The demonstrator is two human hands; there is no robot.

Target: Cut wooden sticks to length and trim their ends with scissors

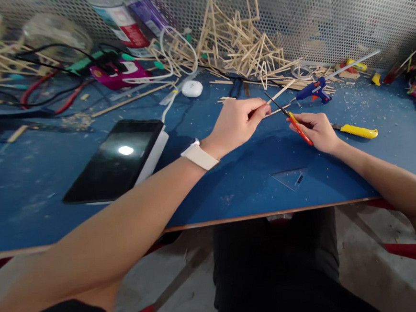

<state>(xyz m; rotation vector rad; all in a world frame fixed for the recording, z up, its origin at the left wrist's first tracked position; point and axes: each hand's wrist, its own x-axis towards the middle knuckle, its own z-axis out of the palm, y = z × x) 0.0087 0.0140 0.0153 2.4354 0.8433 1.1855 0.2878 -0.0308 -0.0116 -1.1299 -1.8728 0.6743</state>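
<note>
Trimming, looks like: stick (282,91) is being pinched by left hand (236,122), cutters (296,124) being clasped in right hand (319,130); steady alignment needed next.

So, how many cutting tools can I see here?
2: red-handled scissors in the right hand, and a yellow-handled knife on the table beside it. Others may hide under the stick pile.

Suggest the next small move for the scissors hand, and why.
Probably close the scissors. The right hand holds them with the dark blades crossing the wooden stick, which the left hand pinches right beside the blades, so it looks lined up for a snip. Whether the blades already bite is too small to tell.
</note>
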